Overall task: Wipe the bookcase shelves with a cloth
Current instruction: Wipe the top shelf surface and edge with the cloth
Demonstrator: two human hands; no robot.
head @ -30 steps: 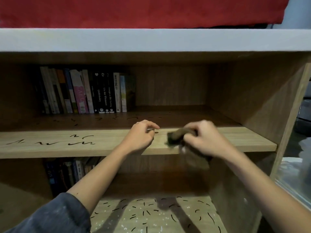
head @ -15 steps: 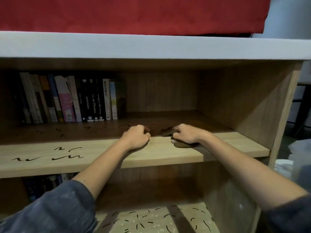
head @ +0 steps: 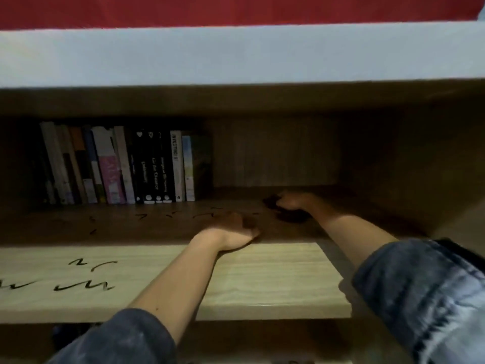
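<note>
The wooden bookcase shelf (head: 275,279) runs across the view, pale at its front edge and dark in shadow further in. Deep in that shadow my right hand (head: 295,200) grips a dark cloth (head: 291,215) and presses it on the shelf near the back panel. Only the cloth's dark edges show round the hand. My left hand (head: 232,231) rests on the shelf's middle with its fingers curled under, holding nothing that I can see. Black scribble marks (head: 84,283) lie on the shelf at the left front, with several fainter ones further back.
A row of upright books (head: 126,166) fills the back left of the shelf. The bookcase's right side panel (head: 420,166) closes the space beside my right arm. A pale top board (head: 236,53) hangs low overhead. A lower shelf lies below in shadow.
My right hand has pushed the cloth from the shelf's front edge deep toward the back panel. My left hand slid a little further in. The camera has moved closer and lower.
</note>
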